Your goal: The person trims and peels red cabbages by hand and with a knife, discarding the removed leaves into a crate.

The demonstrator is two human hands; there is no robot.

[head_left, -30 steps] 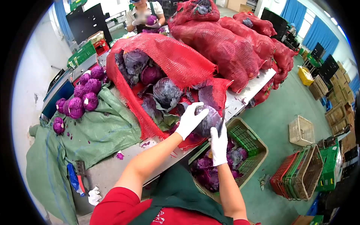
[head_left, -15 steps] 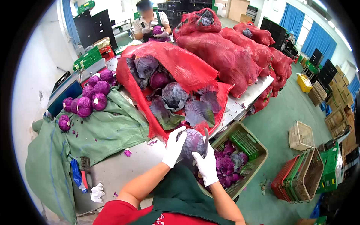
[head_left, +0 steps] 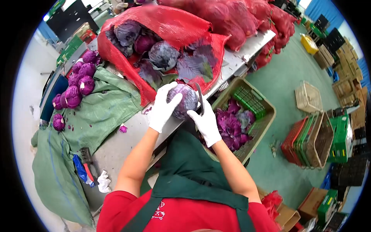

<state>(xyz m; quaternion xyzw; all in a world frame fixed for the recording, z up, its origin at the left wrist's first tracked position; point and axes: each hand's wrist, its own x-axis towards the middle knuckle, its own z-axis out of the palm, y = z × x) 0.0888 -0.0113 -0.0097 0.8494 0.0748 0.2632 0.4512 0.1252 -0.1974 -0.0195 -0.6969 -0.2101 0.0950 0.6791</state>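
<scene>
My left hand (head_left: 161, 109), in a white glove, is closed against the left side of a purple cabbage (head_left: 184, 101) with dull outer leaves. On the cabbage's right side, my gloved right hand (head_left: 207, 124) grips a knife (head_left: 199, 95), its dark curved blade pointing up beside the head. The knife's handle is hidden in the palm. Just beyond the hands, a red mesh sack (head_left: 176, 24) lies with its mouth spread, showing more cabbages (head_left: 164, 56) and loose outer leaves (head_left: 193, 67). Below and right of my right hand, a green crate (head_left: 267, 118) holds peeled-off purple leaves (head_left: 231, 127).
Several bright peeled cabbages (head_left: 73, 96) sit on a green cloth (head_left: 101, 112) at left. A brush-like tool (head_left: 85, 156) and crumpled white glove (head_left: 103, 181) lie nearby. Full red sacks (head_left: 228, 19) stand at the back; stacked crates (head_left: 320, 139) are on the floor at right.
My view has tipped downward, so the co-worker at the back is mostly out of frame. Both hands still hold the cabbage and knife, now farther from my body.
</scene>
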